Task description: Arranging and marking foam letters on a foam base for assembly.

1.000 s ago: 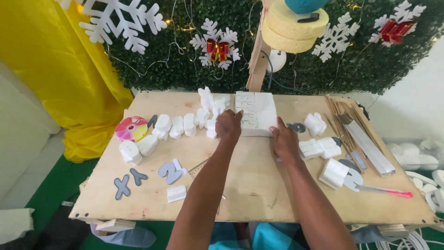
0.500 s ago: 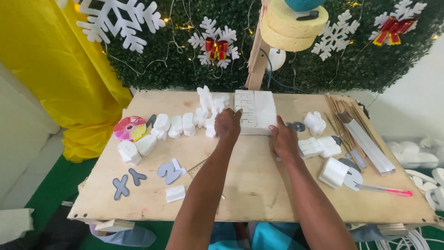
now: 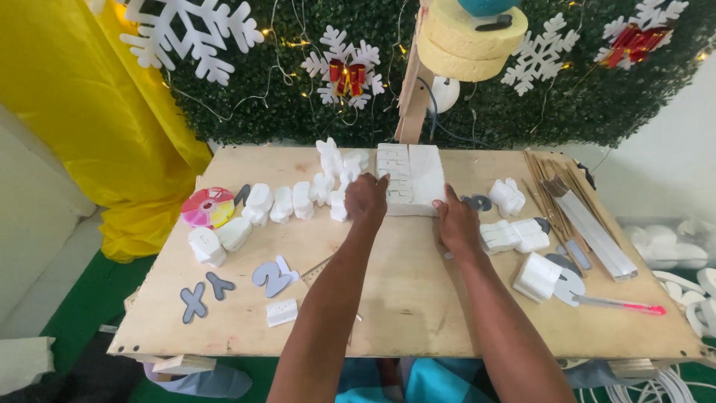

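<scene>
Plywood worktop (image 3: 418, 298) was crowded. White foam block (image 3: 418, 179) lay flat at the far middle. My left hand (image 3: 366, 200) pressed its near-left corner, fingers spread, not gripping; my right hand (image 3: 456, 224) lay against its near-right edge, fingers loose, holding nothing. Risk, I judged: a shove could slide the block into the small foam pieces (image 3: 298, 201) just left, or dent the soft foam.

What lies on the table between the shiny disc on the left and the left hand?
In the head view, a row of white foam pieces lies between the disc and the left hand.
</scene>
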